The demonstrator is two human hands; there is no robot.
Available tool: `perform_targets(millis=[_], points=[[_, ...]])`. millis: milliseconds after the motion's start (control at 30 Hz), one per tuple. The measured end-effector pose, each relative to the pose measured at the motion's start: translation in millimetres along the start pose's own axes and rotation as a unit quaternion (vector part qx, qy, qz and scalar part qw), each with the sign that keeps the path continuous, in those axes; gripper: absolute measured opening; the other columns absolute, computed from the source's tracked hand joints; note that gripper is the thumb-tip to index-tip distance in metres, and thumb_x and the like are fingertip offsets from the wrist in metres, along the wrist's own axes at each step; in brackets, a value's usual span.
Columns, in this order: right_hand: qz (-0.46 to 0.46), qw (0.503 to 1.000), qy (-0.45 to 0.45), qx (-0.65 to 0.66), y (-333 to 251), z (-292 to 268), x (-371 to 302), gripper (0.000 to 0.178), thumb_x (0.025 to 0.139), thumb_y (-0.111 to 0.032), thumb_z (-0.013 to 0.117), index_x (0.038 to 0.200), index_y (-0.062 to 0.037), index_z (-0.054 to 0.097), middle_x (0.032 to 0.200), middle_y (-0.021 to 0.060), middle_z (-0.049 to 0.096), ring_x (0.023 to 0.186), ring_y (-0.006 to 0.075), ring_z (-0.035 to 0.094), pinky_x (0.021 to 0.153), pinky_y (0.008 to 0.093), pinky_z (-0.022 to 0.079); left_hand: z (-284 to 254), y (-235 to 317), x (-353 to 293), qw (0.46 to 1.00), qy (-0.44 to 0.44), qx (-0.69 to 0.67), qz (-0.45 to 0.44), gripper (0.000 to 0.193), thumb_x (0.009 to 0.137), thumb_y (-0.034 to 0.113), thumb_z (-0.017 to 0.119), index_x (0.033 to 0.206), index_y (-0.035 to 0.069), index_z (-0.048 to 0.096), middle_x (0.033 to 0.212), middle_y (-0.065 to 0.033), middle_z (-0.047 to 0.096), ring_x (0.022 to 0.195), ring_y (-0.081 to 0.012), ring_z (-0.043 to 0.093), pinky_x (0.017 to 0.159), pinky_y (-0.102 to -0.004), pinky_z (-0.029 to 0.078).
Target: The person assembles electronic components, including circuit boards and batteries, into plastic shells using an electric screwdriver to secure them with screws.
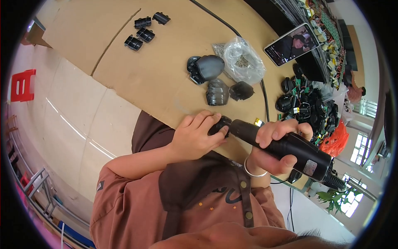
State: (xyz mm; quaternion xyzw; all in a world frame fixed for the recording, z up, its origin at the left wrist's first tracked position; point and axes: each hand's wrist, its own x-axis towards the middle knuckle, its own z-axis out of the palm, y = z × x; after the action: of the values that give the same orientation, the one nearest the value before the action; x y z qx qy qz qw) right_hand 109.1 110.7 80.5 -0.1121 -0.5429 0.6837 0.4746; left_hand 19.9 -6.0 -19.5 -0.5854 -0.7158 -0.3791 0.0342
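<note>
My right hand point(277, 145) is wrapped round a black electric screwdriver point(309, 155), its cord leaving the rear end at the right. The tool's front end points left at a small black plastic part point(224, 123), which the fingers of my left hand point(195, 137) pinch near the table's edge. Tool tip and part meet or nearly meet; the exact contact is hidden. Just beyond my hands lie a rounded black housing point(209, 67), a ribbed dark shell point(217, 92) and a smaller dark cover point(241, 90). Beside them a clear plastic bag point(253, 62) holds small metal screws.
Several small black parts point(145, 35) lie at the far left of the cardboard-covered table point(161, 70). A phone point(292, 43) leans at the back right, near a heap of black assemblies with green boards point(306, 108). A black cable point(265, 97) crosses the table. A red stool point(23, 85) stands left.
</note>
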Motion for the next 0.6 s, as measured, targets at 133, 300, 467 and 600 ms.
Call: perform_targets(millis=[133, 300, 467, 600], points=[[-0.003, 1.000, -0.002, -0.005, 5.6, -2.8, 0.4, 0.053, 0.073, -0.032, 0.075, 0.101, -0.0083, 0.037, 0.076, 0.0126, 0.050, 0.053, 0.0220, 0.053, 0.050, 0.0349, 0.047, 0.1, -0.3, -2.0, 1.000, 0.003, 0.001, -0.003, 0.026, 0.070, 0.034, 0.067, 0.093, 0.021, 0.062, 0.106, -0.0035, 0.057, 0.097, -0.0185, 0.053, 0.069, -0.0284, 0.036], [0.010, 0.999, -0.017, 0.036, 11.7, -8.6, 2.8, 0.049, 0.073, -0.030, 0.076, 0.094, -0.0087, 0.037, 0.074, 0.0113, 0.049, 0.052, 0.0208, 0.052, 0.048, 0.0343, 0.046, 1.3, -0.7, -2.3, 1.000, 0.005, 0.003, -0.007, 0.025, 0.071, 0.032, 0.066, 0.093, 0.021, 0.062, 0.105, -0.0036, 0.057, 0.096, -0.0185, 0.053, 0.069, -0.0285, 0.036], [0.019, 1.000, -0.016, 0.010, 9.0, -4.1, 1.2, 0.047, 0.072, -0.029, 0.076, 0.090, -0.0092, 0.038, 0.070, 0.0088, 0.047, 0.051, 0.0199, 0.050, 0.048, 0.0336, 0.044, -0.2, -1.6, 1.4, 1.000, 0.009, -0.005, -0.005, 0.021, 0.073, 0.029, 0.065, 0.092, 0.020, 0.061, 0.104, -0.0035, 0.058, 0.095, -0.0184, 0.054, 0.068, -0.0276, 0.037], [-0.032, 0.997, -0.036, -0.056, 10.7, 1.6, -2.1, 0.040, 0.077, -0.033, 0.064, 0.092, -0.0087, 0.036, 0.071, 0.0057, 0.043, 0.045, 0.0132, 0.042, 0.043, 0.0262, 0.038, -0.9, 0.3, 0.8, 1.000, 0.007, -0.001, -0.003, 0.023, 0.071, 0.031, 0.067, 0.090, 0.019, 0.062, 0.105, -0.0040, 0.057, 0.095, -0.0190, 0.054, 0.069, -0.0286, 0.036]])
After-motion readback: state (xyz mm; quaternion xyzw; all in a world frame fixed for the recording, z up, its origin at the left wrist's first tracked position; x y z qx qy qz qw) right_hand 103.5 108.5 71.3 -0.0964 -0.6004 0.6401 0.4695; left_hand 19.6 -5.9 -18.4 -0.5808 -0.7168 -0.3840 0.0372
